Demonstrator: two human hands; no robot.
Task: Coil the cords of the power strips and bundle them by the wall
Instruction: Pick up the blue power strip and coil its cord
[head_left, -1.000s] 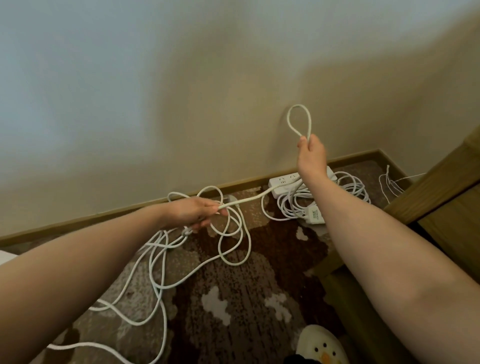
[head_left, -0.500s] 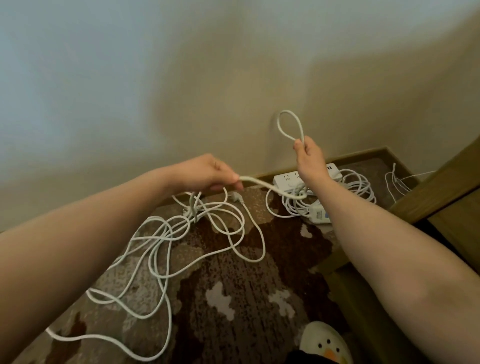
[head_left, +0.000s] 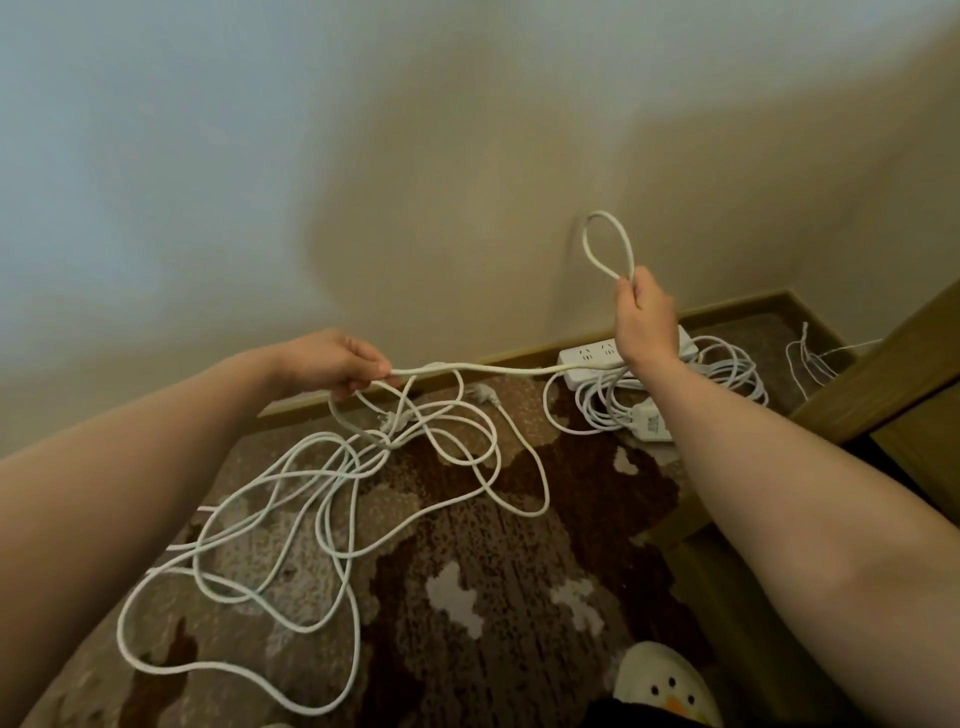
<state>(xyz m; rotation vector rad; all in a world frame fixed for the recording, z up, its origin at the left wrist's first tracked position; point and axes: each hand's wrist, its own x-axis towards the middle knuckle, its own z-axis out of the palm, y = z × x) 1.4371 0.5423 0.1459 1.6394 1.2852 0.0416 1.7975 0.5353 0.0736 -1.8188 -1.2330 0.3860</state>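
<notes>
A white slipper with a snowman face (head_left: 667, 691) is cut off at the bottom edge. Loose white power cord (head_left: 291, 499) sprawls tangled over the brown patterned carpet (head_left: 467, 597). The left hand (head_left: 337, 364) pinches one strand; the right hand (head_left: 644, 317) grips a small raised loop. Its forearm partly hides the white power strip (head_left: 587, 358) by the cream wall (head_left: 415, 156).

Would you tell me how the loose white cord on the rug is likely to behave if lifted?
Probably floppy: the cord lies in loose curves on the rug. It likely holds some spring, since the loop above the right hand stands open. It may snag: strands cross below the left hand.
</notes>
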